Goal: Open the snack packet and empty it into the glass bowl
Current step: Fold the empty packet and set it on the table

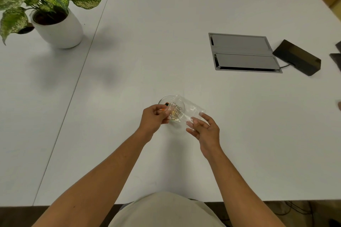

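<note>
The packet (186, 110), judged light, limp and slippery, best gripped at its corners, is held over the bowl (162, 100), pinched by the left hand (152, 119) and touched by relaxed fingers (196, 124) of the right hand (204, 131).

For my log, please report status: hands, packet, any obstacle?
Left hand pinches snack packet over glass bowl. Right hand, fingers straight, touches its other end. No obstacle seen.

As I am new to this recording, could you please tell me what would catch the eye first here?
On the table, centre front, the left grip pinches a clear packet over a glass bowl, the right grip touching its other end. A potted plant stands far left; a grey hatch and black box lie far right.
</note>
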Demonstrator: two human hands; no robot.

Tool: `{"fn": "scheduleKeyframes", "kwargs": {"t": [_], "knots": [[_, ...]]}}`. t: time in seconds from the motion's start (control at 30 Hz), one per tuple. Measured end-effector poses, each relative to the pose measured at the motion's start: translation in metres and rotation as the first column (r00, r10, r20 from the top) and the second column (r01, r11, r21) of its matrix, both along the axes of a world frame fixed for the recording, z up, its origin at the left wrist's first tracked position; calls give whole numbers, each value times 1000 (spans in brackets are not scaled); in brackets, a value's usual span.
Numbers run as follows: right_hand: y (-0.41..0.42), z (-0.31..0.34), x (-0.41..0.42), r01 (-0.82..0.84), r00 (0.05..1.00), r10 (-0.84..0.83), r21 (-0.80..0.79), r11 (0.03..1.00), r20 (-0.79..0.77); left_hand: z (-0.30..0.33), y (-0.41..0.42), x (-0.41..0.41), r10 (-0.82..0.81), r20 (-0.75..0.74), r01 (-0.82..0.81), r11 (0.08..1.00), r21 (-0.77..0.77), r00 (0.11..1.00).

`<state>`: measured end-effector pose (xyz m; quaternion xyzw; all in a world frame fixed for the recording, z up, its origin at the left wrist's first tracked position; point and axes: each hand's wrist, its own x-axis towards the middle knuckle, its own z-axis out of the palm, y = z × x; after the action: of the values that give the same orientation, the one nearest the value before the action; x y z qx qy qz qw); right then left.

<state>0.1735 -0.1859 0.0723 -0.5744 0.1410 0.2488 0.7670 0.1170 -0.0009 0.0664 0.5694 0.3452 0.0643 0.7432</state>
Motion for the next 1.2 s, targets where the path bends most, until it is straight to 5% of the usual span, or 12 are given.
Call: {"fn": "scheduleKeyframes", "kwargs": {"t": [0.27,0.43,0.77,1.2], "knots": [[-12,-12,-12,-125,988,127,23,992,-92,8,6,-13,-98,-19,100,966,239,995],[-15,-5,-2,-178,984,178,-163,971,-12,18,12,-20,-207,-37,210,944,254,978],[9,8,0,-340,929,358,-167,925,91,27,8,-29,-300,-44,302,930,207,953],[11,10,-11,-244,966,254,-168,955,41,23,-3,-42,-77,-4,76,983,164,997]]}}
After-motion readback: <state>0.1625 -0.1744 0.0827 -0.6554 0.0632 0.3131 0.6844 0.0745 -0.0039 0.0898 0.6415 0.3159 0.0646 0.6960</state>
